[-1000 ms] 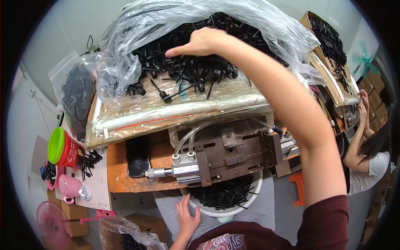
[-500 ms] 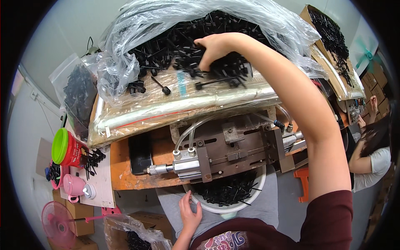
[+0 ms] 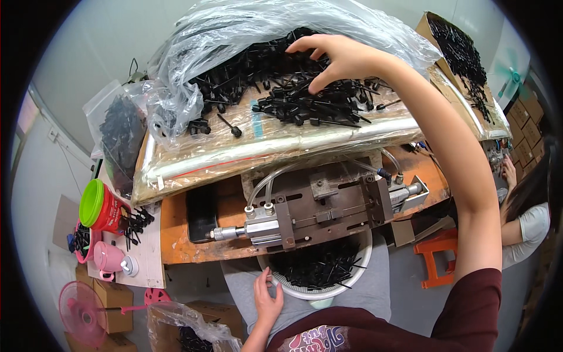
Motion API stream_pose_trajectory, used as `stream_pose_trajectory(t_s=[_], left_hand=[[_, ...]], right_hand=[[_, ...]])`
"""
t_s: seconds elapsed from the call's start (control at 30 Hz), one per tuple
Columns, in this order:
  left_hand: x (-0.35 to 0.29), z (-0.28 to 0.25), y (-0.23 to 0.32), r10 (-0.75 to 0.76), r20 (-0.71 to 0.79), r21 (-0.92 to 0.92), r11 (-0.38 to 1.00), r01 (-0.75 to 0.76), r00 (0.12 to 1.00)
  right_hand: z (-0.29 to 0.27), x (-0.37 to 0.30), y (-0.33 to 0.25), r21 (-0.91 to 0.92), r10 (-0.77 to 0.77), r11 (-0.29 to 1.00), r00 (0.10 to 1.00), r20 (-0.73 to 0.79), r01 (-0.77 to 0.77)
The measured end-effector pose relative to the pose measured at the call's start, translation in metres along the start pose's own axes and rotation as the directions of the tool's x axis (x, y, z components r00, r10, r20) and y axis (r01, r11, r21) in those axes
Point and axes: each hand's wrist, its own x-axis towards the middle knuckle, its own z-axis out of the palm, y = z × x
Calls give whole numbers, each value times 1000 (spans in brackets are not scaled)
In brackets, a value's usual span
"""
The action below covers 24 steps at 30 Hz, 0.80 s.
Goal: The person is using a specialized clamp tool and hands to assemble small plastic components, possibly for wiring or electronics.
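Observation:
My right hand [image 3: 346,61] hovers over a heap of loose black plastic parts with thin stems [image 3: 314,102], its fingers curved and apart with nothing between them. Behind the heap, more of these parts [image 3: 234,73] spread under a crumpled clear plastic sheet [image 3: 264,26]. Down at my lap, my left hand [image 3: 268,299] rests with fingers apart against the rim of a white basket [image 3: 362,271]. Short black pieces [image 3: 316,267] fill that basket. Between the hands is a metal clamping fixture [image 3: 328,214] with air cylinders and clear hoses; no part shows in it.
A black tray [image 3: 201,214] lies on the orange bench [image 3: 173,234] left of the fixture. Farther left are a red bucket with a green rim [image 3: 108,211] and a pink mug [image 3: 107,258]. An orange stool [image 3: 434,258] and another person [image 3: 525,226] are at the right.
My right hand has risen off the black parts and opened. The parts that were blurred in motion now lie still in a heap nearer the front edge. My left hand stays by the basket.

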Motion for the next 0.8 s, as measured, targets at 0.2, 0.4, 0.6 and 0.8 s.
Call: stream_pose_trajectory(t_s=[0.2,0.4,0.6,0.8], left_hand=[[0,1,3,-18,5,-20,1000,18,1000],[-1,1,4,-15,20,-25,1000,15,1000],[-2,-1,2,-37,33,-42,998,38,999],[0,-6,24,37,16,-39,999,-36,999]], right_hand=[[4,-42,-21,-227,-10,974,994,-111,-15],[41,-45,-41,-392,171,906,985,2,-156],[41,-52,-10,-139,175,975,984,-17,-176],[20,-79,5,-142,63,984,954,-294,-109]])
